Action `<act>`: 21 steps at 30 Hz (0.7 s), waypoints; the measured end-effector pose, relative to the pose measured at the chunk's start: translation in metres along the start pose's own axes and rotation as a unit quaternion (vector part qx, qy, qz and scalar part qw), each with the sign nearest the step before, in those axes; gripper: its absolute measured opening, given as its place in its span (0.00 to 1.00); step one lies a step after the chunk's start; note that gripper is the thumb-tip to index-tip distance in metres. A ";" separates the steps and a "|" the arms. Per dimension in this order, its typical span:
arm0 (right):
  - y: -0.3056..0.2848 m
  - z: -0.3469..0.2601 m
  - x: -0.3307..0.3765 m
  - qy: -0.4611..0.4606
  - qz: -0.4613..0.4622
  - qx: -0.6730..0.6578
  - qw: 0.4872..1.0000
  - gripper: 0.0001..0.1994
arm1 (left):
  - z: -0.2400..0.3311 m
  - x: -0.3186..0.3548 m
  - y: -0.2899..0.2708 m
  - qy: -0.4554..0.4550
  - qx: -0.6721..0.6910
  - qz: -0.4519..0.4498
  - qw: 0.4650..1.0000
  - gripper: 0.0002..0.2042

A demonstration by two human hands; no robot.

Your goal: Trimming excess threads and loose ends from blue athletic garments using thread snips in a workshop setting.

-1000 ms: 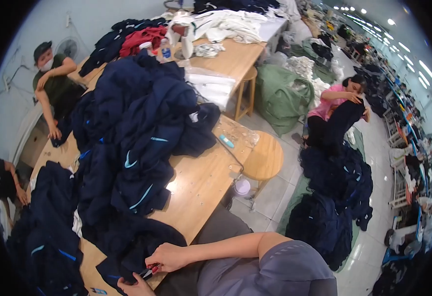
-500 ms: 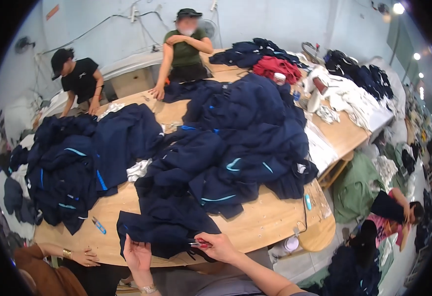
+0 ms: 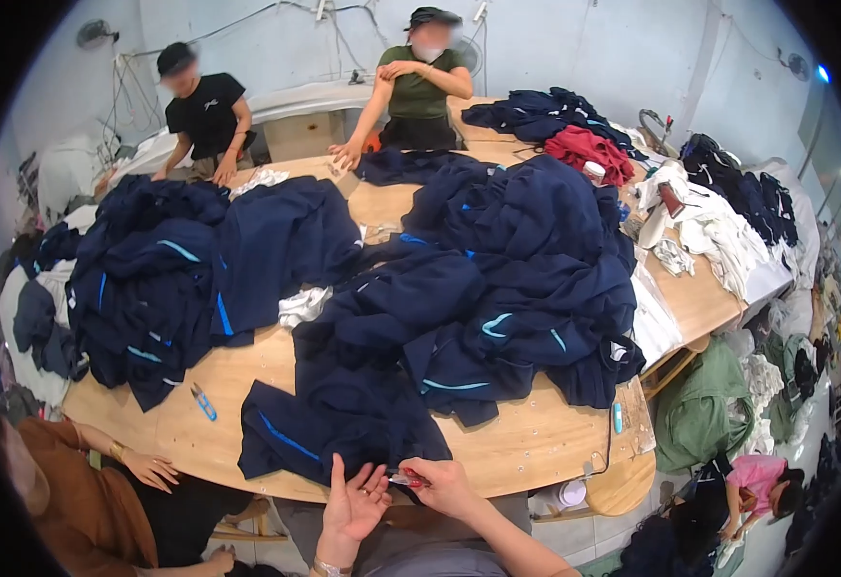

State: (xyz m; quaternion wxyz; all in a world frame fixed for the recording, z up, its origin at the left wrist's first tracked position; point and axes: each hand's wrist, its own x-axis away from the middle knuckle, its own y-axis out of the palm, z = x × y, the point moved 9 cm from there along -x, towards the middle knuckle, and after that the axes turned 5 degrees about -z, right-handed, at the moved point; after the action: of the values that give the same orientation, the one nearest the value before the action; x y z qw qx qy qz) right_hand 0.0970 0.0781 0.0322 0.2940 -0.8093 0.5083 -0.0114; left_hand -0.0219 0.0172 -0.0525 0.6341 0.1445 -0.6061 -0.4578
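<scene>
Lying at the near edge of the wooden counter (image 3: 536,452), a dark navy garment (image 3: 339,428) with a thin blue stripe spreads soft and rumpled, its long axis running from about 8 o'clock to 2 o'clock and its lower hem hanging just over the rounded rim. At 6 o'clock of the view, the right hand (image 3: 445,484) pinches a small red-and-silver thread snipper (image 3: 407,477), fingers clamped on it; the tool lies nearly level, its tip pointing toward 9 o'clock at the left hand (image 3: 353,505). That hand is held open, palm up, fingers spread apart and touching nothing I can make out, just below the garment's hem.

Bare pale wood shows at 7 o'clock of the garment, where a small blue clipper (image 3: 202,401) lies alone, and again at 3 o'clock toward the counter's curved right end. A big heap of navy clothing (image 3: 526,279) fills the middle, folds limp and matte, and a second navy pile (image 3: 151,279) sits at 10 o'clock. A red garment (image 3: 589,151) and white cloth (image 3: 718,236) lie at the far right. A co-worker's hand (image 3: 151,469) rests at the near rim at 8 o'clock; two more people stand on the far side.
</scene>
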 end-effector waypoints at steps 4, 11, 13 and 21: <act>-0.009 -0.026 0.001 -0.081 -0.022 0.062 0.995 0.13 | -0.008 0.000 0.029 -0.078 -0.043 -0.140 0.986 0.27; -0.030 -0.010 -0.008 0.038 0.048 -0.008 0.998 0.14 | 0.027 -0.018 0.064 0.052 0.014 -0.132 0.990 0.10; -0.058 0.013 0.001 0.143 0.112 -0.091 0.979 0.10 | 0.035 -0.017 0.067 0.076 0.046 -0.132 0.987 0.09; -0.106 0.052 0.013 0.177 0.283 -0.358 0.872 0.18 | 0.037 -0.010 0.064 0.101 0.097 -0.152 0.978 0.04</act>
State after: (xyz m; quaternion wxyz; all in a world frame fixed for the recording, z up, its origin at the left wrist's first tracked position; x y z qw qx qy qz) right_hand 0.2066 0.1246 0.0376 -0.1202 -0.6648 0.7286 0.1124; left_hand -0.0282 0.0732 -0.0039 0.5984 0.3411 -0.5514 -0.4706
